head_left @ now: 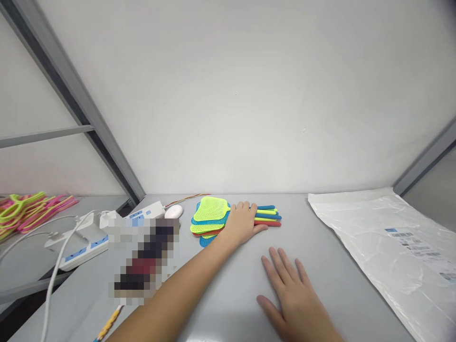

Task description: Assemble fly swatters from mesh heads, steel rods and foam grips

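A stack of fly swatters in yellow-green, blue and red lies on the grey table, heads to the left and handles to the right. Across the handles, close to the heads, my left hand is closed over the bundle, its thumb stretched to the right along the near side. The hand and wrist hide part of the swatters. Nearer to me, my right hand is spread palm down at the table, fingers apart and holding nothing.
A white plastic mailing bag with a label lies to the right. On the left are white power strips with plugs and cables, a small white round object and a pixelated item. Pink and yellow hanger-like pieces lie farther left.
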A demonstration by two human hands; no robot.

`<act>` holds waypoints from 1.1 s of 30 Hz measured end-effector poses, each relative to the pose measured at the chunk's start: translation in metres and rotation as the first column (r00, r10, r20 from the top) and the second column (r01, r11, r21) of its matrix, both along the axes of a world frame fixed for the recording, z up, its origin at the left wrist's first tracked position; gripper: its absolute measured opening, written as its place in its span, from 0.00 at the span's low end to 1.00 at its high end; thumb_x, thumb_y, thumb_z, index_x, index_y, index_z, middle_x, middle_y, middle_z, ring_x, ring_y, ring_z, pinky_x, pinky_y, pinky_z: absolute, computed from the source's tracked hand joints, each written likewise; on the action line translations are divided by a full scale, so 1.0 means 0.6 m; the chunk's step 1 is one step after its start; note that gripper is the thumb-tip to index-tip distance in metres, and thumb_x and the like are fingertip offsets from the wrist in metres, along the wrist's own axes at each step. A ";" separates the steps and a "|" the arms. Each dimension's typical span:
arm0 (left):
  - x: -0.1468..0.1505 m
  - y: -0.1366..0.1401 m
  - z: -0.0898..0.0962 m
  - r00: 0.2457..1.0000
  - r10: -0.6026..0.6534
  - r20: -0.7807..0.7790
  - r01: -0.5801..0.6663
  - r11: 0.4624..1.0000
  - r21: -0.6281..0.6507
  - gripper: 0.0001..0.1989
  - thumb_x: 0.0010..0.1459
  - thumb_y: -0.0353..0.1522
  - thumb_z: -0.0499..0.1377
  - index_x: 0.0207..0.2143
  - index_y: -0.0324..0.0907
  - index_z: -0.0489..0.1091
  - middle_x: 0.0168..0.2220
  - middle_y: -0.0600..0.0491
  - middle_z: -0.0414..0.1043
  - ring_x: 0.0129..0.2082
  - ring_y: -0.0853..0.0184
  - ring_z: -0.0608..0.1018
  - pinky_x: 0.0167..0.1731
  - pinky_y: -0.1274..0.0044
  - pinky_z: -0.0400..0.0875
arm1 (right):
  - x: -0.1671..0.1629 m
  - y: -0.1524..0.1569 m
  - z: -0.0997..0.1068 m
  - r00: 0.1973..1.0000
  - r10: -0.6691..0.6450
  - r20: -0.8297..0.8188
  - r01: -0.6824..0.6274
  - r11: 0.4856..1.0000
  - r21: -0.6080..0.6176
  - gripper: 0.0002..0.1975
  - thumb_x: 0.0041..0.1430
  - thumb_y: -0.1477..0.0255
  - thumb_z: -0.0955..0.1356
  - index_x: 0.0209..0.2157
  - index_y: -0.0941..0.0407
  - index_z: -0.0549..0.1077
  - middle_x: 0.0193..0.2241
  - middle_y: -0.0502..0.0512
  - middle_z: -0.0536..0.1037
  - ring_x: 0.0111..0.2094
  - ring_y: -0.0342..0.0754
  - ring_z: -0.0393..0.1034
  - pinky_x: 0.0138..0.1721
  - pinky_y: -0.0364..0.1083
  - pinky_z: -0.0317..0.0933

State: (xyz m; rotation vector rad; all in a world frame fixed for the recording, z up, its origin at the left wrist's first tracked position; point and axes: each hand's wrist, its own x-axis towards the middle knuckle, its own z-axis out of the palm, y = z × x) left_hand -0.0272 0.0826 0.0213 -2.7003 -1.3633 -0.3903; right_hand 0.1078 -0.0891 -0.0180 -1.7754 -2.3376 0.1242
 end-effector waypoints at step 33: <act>-0.103 -0.060 -0.011 0.972 0.221 -0.076 -0.199 0.953 0.229 0.31 0.60 0.46 0.54 0.62 0.43 0.57 0.60 0.40 0.60 0.60 0.50 0.60 0.58 0.49 0.47 | 0.025 0.248 0.038 0.978 0.058 -0.201 -0.010 0.973 0.229 0.06 0.64 0.67 0.60 0.38 0.52 0.67 0.41 0.54 0.72 0.41 0.51 0.66 0.43 0.51 0.56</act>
